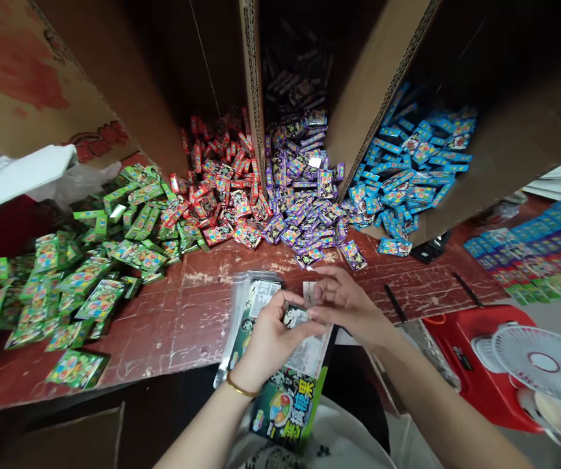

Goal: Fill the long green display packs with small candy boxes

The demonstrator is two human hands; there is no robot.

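A black and green candy pouch [280, 409] with Chinese lettering and a white printed panel tilts in front of my body. My left hand [271, 335] grips it near the top, thumb lying across the panel. At the upper right corner, my right hand [346, 306] has its fingers curled around the pouch's top edge, thumb close to my left thumb. What lies behind its fingers is partly hidden. Under and left of my left hand is a stack of similar flat pouches [241, 326] on the red table.
Green candy packets [99, 299] are heaped at left. Red packets [222, 189], purple packets [304, 202] and blue packets [412, 169] spill from upright cardboard boxes [254, 85]. At right, a white fan [544, 361] rests on a red stool [505, 319], beside rows of coloured packets [544, 247].
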